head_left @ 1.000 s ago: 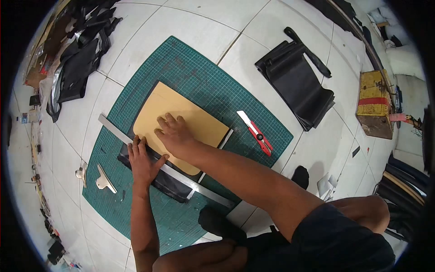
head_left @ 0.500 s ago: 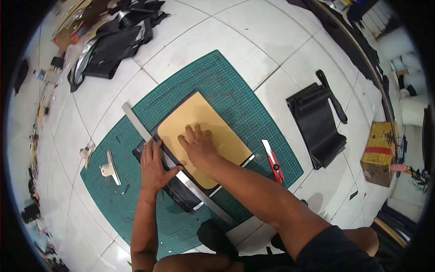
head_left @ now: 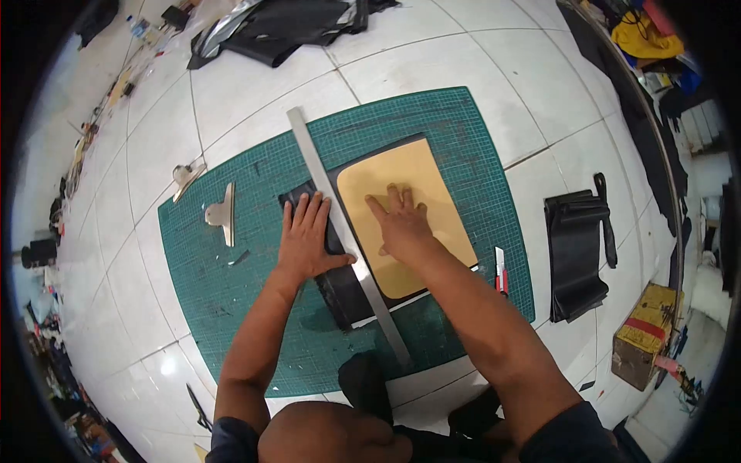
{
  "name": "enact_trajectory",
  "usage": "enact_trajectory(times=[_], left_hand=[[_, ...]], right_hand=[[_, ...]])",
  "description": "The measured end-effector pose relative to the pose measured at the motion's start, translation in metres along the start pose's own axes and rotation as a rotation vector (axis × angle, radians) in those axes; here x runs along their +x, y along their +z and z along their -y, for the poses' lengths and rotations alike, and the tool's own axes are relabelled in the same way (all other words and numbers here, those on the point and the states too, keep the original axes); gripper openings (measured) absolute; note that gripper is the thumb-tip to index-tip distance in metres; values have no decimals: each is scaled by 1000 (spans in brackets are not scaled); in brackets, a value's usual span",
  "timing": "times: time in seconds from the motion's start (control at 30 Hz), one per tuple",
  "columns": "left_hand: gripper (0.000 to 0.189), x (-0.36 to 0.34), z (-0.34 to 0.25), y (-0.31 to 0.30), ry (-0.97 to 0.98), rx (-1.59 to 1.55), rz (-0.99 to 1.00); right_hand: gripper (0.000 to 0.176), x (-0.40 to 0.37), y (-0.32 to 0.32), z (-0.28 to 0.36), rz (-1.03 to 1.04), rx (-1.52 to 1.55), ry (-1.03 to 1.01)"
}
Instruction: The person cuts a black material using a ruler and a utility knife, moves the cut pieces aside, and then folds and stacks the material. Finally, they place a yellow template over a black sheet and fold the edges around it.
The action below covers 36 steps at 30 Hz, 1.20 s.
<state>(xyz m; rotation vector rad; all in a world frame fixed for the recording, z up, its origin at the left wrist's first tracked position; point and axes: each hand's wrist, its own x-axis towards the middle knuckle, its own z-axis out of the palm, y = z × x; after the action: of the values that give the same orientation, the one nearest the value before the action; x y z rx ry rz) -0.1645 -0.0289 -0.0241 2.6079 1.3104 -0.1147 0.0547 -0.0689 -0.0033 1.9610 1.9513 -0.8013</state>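
A tan cardboard template (head_left: 405,181) lies on a black sheet of material (head_left: 347,293) on a green cutting mat (head_left: 255,270). My right hand (head_left: 401,220) presses flat on the template, fingers spread. A long steel ruler (head_left: 340,224) runs along the template's left edge. My left hand (head_left: 305,239) lies flat on the black sheet with its thumb across the ruler.
A red utility knife (head_left: 501,272) lies on the mat right of my right arm. Two metal clips (head_left: 220,212) (head_left: 185,177) sit at the mat's left. Folded black material (head_left: 579,247) lies on the white tiles to the right, a yellow box (head_left: 644,343) beyond it.
The view has swung, so the mat and ruler now stand more upright in the picture. Both hands stay pressed on the template and ruler.
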Motion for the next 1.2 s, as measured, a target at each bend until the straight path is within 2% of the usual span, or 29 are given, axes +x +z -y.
enact_trajectory(times=[0.07,0.6,0.8,1.2], left_hand=[[131,5,-1,-4,-17,4,62],[130,15,-2,-9,11,-19,71],[129,19,-6,-17,-5,11,155],[127,15,-4,-10,-15,-8,117]], right_hand=[[105,-1,3,-1,-19,9,-10],[107,-3,2,-1,-39,25,-24],[106,-3,-1,0,-9,14,-9],[112,0,5,-3,-40,19,-22]])
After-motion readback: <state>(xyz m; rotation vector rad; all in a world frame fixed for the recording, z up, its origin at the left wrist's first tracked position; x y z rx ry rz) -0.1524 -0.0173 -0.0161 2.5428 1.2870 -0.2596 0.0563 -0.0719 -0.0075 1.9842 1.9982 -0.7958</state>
